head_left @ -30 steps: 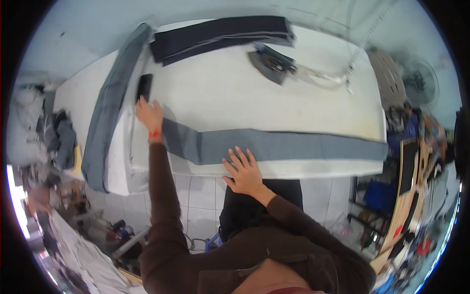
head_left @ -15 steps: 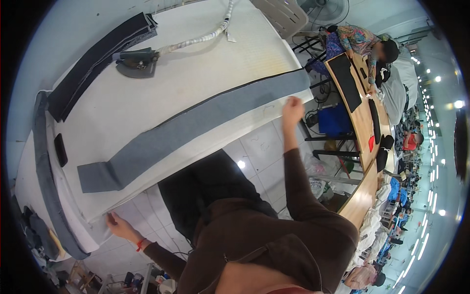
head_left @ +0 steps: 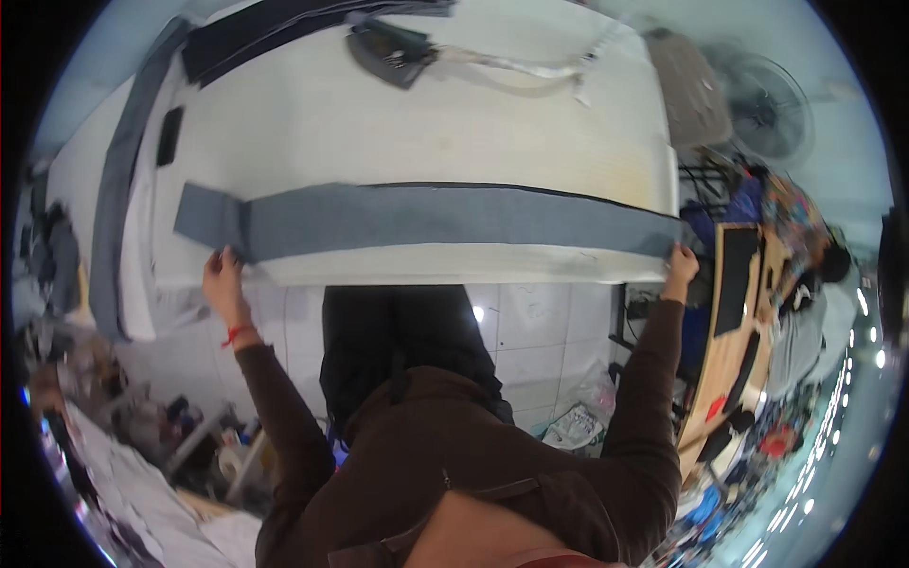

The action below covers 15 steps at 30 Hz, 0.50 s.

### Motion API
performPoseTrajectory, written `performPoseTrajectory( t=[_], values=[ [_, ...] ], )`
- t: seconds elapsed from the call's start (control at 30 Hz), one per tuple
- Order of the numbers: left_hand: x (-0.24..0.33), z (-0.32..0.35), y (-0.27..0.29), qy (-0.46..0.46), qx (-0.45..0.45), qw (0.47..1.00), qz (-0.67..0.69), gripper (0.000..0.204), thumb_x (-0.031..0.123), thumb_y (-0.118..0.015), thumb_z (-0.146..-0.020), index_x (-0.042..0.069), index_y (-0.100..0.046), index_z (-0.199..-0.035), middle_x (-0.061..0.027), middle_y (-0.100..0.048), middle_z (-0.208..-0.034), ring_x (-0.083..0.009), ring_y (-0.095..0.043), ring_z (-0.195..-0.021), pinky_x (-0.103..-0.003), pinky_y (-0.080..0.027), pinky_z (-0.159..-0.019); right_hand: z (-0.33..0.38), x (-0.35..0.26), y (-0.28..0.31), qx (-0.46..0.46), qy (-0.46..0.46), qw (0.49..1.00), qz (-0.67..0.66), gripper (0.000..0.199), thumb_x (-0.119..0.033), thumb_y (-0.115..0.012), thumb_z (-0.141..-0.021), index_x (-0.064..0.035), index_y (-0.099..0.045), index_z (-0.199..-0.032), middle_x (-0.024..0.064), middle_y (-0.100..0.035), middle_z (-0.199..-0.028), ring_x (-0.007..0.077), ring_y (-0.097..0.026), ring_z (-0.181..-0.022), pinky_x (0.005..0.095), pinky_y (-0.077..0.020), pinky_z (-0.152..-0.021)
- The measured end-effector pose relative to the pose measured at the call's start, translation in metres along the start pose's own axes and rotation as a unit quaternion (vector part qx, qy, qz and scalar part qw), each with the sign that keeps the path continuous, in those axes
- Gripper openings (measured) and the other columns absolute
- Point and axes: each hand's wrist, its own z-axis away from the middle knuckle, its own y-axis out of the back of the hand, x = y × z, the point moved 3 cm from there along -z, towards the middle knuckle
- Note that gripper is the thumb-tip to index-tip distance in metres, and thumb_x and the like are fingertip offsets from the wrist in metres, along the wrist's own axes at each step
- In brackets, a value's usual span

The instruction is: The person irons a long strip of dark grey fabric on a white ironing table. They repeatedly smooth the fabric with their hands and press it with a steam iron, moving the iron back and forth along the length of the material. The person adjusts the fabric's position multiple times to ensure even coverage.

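Observation:
A long grey fabric strip (head_left: 454,216) lies across the padded white ironing table (head_left: 417,133), with a dark edge along its far side. Near its left end the strip has a crease, and the end piece slants up. My left hand (head_left: 225,289) pinches the near edge beside that crease. At the opposite end, my right hand (head_left: 680,270) has its fingers closed on the near corner of the strip. Farther back on the table rests a dark iron (head_left: 390,52), its wrapped cord leading off to the right.
Stacked dark fabric strips (head_left: 275,38) lie at the far left, near a black phone (head_left: 169,135). Another grey strip (head_left: 128,180) hangs over the table's left side. To the right stand a fan (head_left: 765,109) and a wooden worktable (head_left: 712,379), with a person (head_left: 800,222) beside it.
My view has turned, so the table now sits level. My left hand has come up from below the table edge onto the strip. My right hand has closed on the strip's right end.

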Motion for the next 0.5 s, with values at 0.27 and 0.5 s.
performPoseTrajectory(
  t=[0.27,0.5],
  values=[
    [0.026,-0.093,0.007,0.01,0.139,0.978,-0.156,0.074,0.035,-0.104,-0.086,-0.02,-0.074,-0.125,-0.019,-0.082,-0.112,-0.0269,-0.077,-0.103,-0.042,-0.061,-0.09,-0.019,-0.041,0.045,-0.02,0.053,0.998,0.033,0.039,-0.038,-0.092,-0.094,-0.004,-0.091,-0.112,0.0163,-0.089,-0.104,0.0322,-0.085,-0.098,0.0463,-0.064,-0.093],
    [0.023,-0.135,0.051,0.037,0.235,0.962,0.135,0.084,0.009,-0.106,-0.08,-0.018,-0.059,-0.145,-0.0193,-0.078,-0.112,-0.0256,-0.075,-0.094,-0.039,-0.056,-0.075,-0.022,-0.068,0.075,0.034,-0.021,0.987,0.154,0.036,-0.039,-0.083,-0.1,-0.0091,-0.09,-0.119,0.018,-0.087,-0.119,0.0406,-0.081,-0.116,0.0568,-0.0615,-0.102]
  ],
)
